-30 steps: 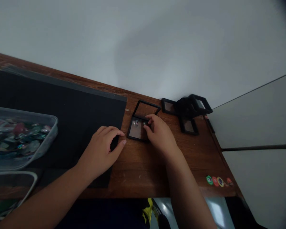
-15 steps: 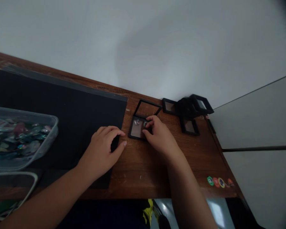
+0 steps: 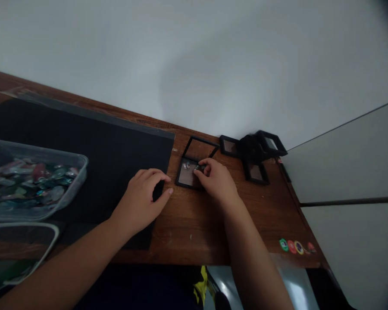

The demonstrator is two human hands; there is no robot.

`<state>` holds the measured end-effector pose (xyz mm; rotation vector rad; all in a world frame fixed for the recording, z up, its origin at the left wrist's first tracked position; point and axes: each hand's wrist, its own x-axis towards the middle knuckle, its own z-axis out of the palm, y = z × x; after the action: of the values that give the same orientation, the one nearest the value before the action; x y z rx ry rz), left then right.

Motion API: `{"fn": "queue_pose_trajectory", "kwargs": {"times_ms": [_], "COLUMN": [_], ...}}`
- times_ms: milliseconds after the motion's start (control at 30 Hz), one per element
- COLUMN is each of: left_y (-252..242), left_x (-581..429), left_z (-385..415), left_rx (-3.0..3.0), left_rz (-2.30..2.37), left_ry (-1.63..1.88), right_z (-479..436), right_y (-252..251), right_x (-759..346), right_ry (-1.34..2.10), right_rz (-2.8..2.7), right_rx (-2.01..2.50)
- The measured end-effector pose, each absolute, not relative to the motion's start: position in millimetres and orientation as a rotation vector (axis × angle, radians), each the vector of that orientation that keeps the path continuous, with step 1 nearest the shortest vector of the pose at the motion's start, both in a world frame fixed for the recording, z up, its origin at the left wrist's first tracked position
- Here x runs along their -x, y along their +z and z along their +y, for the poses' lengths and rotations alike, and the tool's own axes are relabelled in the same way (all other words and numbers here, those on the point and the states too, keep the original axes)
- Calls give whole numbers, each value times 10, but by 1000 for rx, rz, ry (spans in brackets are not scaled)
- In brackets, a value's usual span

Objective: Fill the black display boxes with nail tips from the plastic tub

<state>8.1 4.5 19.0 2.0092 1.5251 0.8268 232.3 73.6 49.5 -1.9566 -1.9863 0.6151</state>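
Note:
A small black-framed case (image 3: 189, 178) lies open on the wooden table, its clear-windowed lid (image 3: 198, 148) tilted up at the back. Inside it, at the left, are small shiny clear pieces (image 3: 186, 165), perhaps earrings or gems. My right hand (image 3: 213, 174) reaches over the case's right side. Its thumb and forefinger pinch another small glittering piece (image 3: 197, 167), partly hidden by the fingers. My left hand (image 3: 145, 193) hovers or rests by the black mat's right edge, left of the case, fingers curved, thumb apart, nothing between them.
A clear plastic tub (image 3: 80, 168) of wrapped shiny pieces stands on the black mat (image 3: 116, 150) at left. Below it is a white-rimmed container (image 3: 54, 232). More black cases (image 3: 257, 172) are grouped at the back right by the wall. Round coloured stickers (image 3: 291, 246) sit near the front right.
My right thumb and forefinger have drawn together around the glittering piece in the case. My left hand is nearly unmoved. The view has shifted slightly.

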Motion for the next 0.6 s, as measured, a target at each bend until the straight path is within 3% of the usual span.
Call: {"fn": "queue_pose_trajectory", "kwargs": {"times_ms": [233,400,500,600], "left_y": [186,614,862,923], "left_x": [-10,426,748,1073], "left_z": [40,-77,-193,-272], "left_rx": [-1863,-1871,-1893,-1801], "left_rz": [1735,1946,2440,2705], "left_ry": [1145,1354,1204,721], "right_z": [759,757,749,745], "right_y": [462,470,464,448], "right_x": [-2306,-2280,-2266,-2264], "right_ry": [621,624,628,626], "right_rz": [-2010,-2049,-2066,-2064], "right_rx": [1915,1882,1857,1833]}}
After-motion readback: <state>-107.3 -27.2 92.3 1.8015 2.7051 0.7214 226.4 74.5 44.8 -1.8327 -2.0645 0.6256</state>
